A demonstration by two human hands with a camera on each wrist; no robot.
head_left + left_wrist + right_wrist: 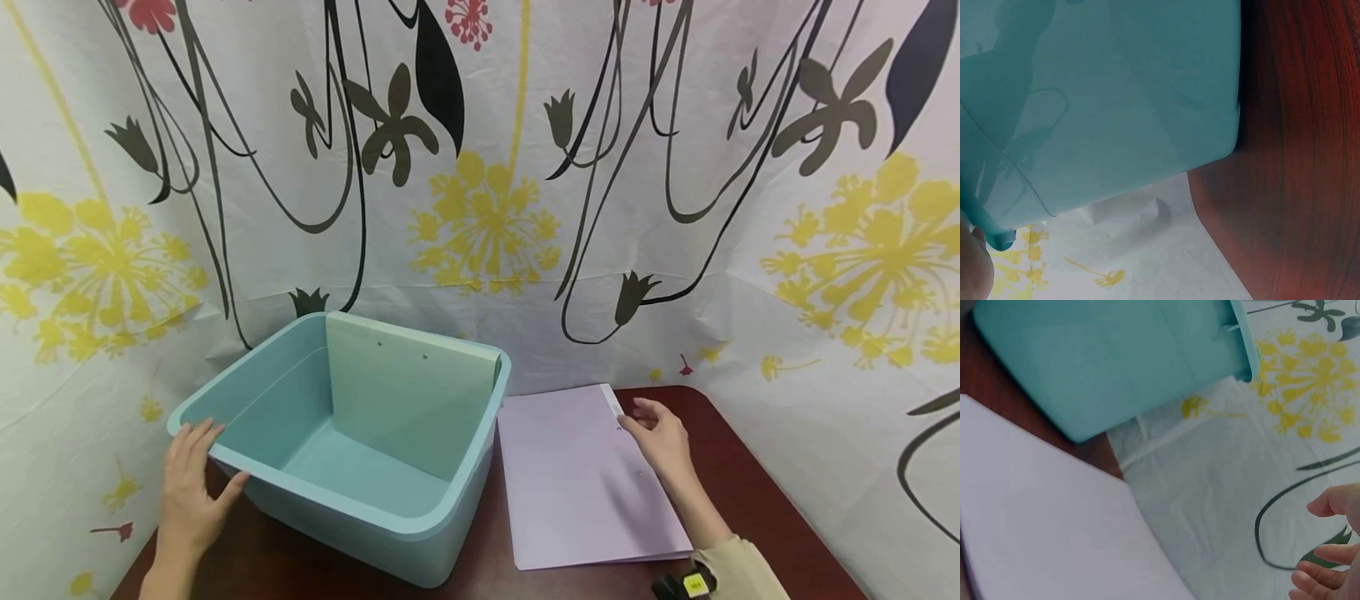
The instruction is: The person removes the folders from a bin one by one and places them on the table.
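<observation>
My left hand (191,492) rests on the near left corner of a light blue plastic bin (345,495), its fingers laid over the rim and the thumb spread along the front. In the left wrist view only a bit of that hand (974,265) shows beside the rim. A pale green folder (408,400) stands inside the bin, leaning on its back wall. To the bin's right a lilac folder (577,492) lies flat on the table. My right hand (660,437) hovers over that folder's right side, fingers loosely bent, holding nothing; a gap shows between thumb and fingers in the right wrist view.
The dark reddish wooden table (750,500) extends past the lilac folder to a rounded far right corner. A white cloth (465,250) with printed flowers hangs behind the table and along both sides.
</observation>
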